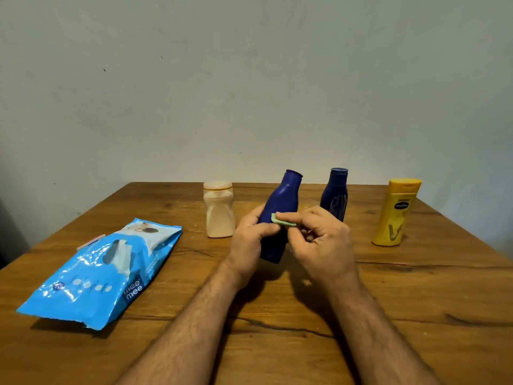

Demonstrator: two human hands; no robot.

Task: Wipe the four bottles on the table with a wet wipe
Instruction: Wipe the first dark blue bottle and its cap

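A: Starting at the far left of the wooden table (pixel 277 343), there's the blue wipes pack (pixel 104 269), lying flat, its top opening uncovered and a pale sheet (pixel 123 252) poking out of the slot.

B: And next along, the cream bottle (pixel 219 211), standing upright near the back edge. Lid on, opaque body, so no telling what's in it.

A: Now the action, dead centre. The left hand (pixel 249 243) grips the lower body of a dark blue bottle (pixel 280 209), fingers curled round it, lifted off the table and tilted, neck leaning away to the right.

B: The right hand (pixel 322 237) is just beside it, fingers bent, forefinger and thumb pinching a small folded green wipe (pixel 281 221) and pressing it against the bottle's side.

A: Cap looks closed on that one; contents can't be seen.

B: Behind the right hand, a second dark blue bottle (pixel 334 195), upright, partly hidden by the knuckles, flip cap shut.

A: And well apart at the far right, the yellow bottle (pixel 395 213), standing on its own, leaning slightly in the wide lens, dark label near the top, cap closed.
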